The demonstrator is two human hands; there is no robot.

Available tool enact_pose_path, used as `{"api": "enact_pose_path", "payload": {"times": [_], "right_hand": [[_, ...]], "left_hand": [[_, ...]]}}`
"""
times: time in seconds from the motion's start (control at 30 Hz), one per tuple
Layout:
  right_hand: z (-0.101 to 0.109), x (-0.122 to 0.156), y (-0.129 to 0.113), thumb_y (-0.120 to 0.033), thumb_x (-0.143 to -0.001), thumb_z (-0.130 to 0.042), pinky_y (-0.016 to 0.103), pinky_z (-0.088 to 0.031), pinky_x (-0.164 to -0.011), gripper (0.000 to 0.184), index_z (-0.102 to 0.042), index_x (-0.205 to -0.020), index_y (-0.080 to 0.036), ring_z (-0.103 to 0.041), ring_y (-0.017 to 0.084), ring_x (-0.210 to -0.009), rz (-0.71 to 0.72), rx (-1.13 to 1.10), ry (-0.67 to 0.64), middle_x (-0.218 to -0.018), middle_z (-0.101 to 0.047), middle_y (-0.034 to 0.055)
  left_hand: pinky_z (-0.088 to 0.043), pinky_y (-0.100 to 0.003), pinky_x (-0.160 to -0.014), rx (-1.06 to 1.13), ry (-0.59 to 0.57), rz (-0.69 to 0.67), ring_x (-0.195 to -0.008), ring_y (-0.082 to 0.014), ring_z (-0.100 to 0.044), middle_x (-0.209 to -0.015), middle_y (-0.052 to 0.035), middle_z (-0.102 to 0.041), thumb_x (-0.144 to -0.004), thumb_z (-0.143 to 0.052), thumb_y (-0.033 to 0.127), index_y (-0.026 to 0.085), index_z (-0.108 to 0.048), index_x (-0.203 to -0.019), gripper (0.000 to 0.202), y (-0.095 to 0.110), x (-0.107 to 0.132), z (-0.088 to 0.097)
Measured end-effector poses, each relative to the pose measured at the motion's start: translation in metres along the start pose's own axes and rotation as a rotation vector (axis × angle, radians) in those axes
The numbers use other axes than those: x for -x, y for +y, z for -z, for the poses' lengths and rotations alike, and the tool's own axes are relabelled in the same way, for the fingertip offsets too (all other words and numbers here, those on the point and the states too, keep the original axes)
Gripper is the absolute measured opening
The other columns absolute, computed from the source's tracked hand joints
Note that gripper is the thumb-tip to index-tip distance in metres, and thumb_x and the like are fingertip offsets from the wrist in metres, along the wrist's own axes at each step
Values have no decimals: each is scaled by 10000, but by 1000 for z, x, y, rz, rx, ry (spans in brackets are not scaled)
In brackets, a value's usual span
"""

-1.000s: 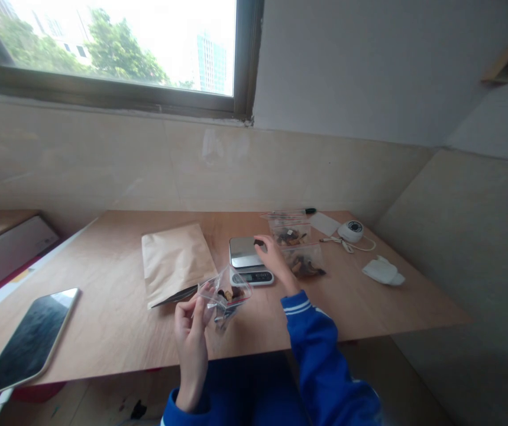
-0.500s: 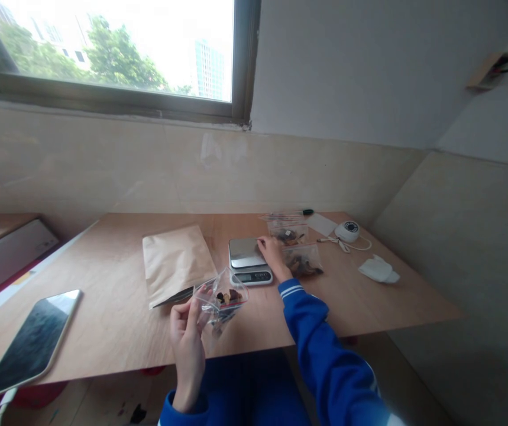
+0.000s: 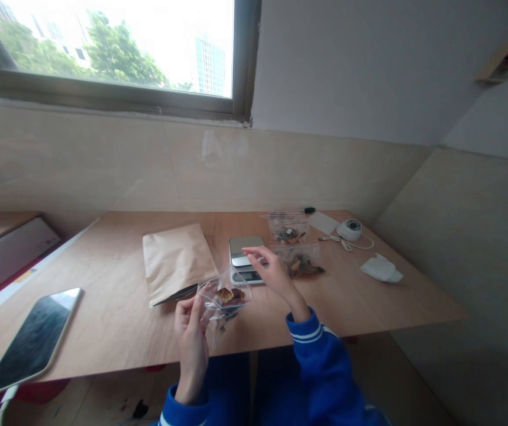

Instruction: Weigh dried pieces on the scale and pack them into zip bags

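My left hand [image 3: 190,331] pinches the edge of a small clear zip bag [image 3: 225,296] with brown dried pieces inside, held above the wooden table's [image 3: 103,284] front edge. My right hand [image 3: 272,271] hovers just right of the bag's mouth, in front of a small digital scale [image 3: 245,258] with a steel plate; its fingers are spread and I cannot make out anything in them. Two more filled zip bags lie right of the scale, the near one [image 3: 303,260] and the far one [image 3: 287,232].
A brown paper pouch [image 3: 176,260] lies left of the scale. A phone [image 3: 32,340] on a cable rests at the table's left front corner. At the right are a white round device [image 3: 350,228] with its cord, a crumpled white object [image 3: 381,270] and a pen [image 3: 306,210].
My right hand left the scale plate and drew back toward the bag held in my left hand. The bag stayed about where it was.
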State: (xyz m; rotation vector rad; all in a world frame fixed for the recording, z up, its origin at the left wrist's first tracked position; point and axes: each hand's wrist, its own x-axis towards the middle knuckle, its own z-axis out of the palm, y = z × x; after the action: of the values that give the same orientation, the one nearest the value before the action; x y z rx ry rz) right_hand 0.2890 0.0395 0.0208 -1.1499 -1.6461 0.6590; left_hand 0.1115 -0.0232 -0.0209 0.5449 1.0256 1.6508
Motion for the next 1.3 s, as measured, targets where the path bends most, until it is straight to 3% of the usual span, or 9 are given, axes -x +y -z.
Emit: {"api": "enact_pose_path", "payload": {"times": [0.3, 0.4, 0.53, 0.63, 0.83, 0.9, 1.07, 1.17, 1.3], "right_hand": [[-3, 39, 20, -484, -830, -591, 334, -493, -895, 324, -669, -999, -219, -629, 195, -1018, -154, -381, -200, -1097, -681, 59], [-11, 44, 24, -515, -768, -653, 263, -527, -684, 320, -631, -798, -197, -645, 147, -717, -222, -454, 18, -792, -680, 18], [-22, 47, 33, -545, -781, -623, 186, -374, -390, 351, -504, -770, -215, -439, 80, -390, -303, -436, 438, -484, -451, -91], [-28, 52, 38, -552, -826, -557, 179, -362, -384, 341, -458, -786, -229, -437, 84, -398, -314, -381, 586, -490, -441, -95], [-32, 64, 50, -539, -830, -559, 216, -483, -518, 332, -523, -795, -211, -603, 132, -610, -290, -378, 356, -674, -601, -6], [-30, 67, 52, -550, -822, -562, 223, -488, -503, 347, -549, -810, -203, -607, 139, -607, -318, -442, 328, -682, -614, 2], [-24, 71, 38, -549, -808, -586, 261, -517, -613, 373, -614, -782, -178, -636, 160, -689, -308, -547, 439, -739, -672, 30], [-24, 69, 27, -498, -818, -607, 283, -502, -761, 334, -628, -731, -176, -652, 167, -762, -255, -515, 509, -749, -697, 35], [-27, 65, 31, -502, -806, -616, 287, -508, -664, 338, -645, -771, -168, -646, 167, -633, -309, -518, 528, -673, -685, 29]], "left_hand": [[-539, -325, -791, -25, -331, 268, -969, -244, -676, -1031, -87, -710, -717, -711, 348, 170, -569, -803, 243, 2, -20, -3], [-532, -379, -824, -42, -411, 339, -991, -272, -666, -1098, -113, -691, -721, -691, 404, 157, -605, -832, 284, 3, -25, -10], [-525, -395, -844, -15, -438, 395, -1040, -285, -644, -1125, -147, -677, -753, -608, 542, 143, -645, -951, 447, 2, -26, -15], [-534, -369, -800, -64, -489, 314, -1022, -277, -649, -1129, -151, -672, -761, -580, 589, 150, -643, -1027, 517, -3, -23, -14], [-452, -227, -465, -506, -360, 10, -669, -196, -664, -858, -76, -715, -763, -604, 549, 179, -670, -968, 428, -5, -18, -17], [-471, -240, -504, -605, -290, -168, -656, -187, -651, -843, -63, -711, -795, -574, 529, 191, -689, -928, 381, 1, -16, -19], [-492, -262, -719, -821, -422, -651, -764, -171, -639, -855, -35, -709, -842, -570, 392, 213, -693, -908, 228, 19, -16, -21], [-425, -209, -504, -763, -262, -575, -483, -98, -510, -613, 29, -595, -867, -517, 426, 195, -627, -809, 262, 16, -26, -21], [-331, -189, -394, -662, -219, -403, -398, -76, -398, -516, 67, -454, -853, -498, 507, 192, -557, -753, 336, -3, -38, -18]]}}
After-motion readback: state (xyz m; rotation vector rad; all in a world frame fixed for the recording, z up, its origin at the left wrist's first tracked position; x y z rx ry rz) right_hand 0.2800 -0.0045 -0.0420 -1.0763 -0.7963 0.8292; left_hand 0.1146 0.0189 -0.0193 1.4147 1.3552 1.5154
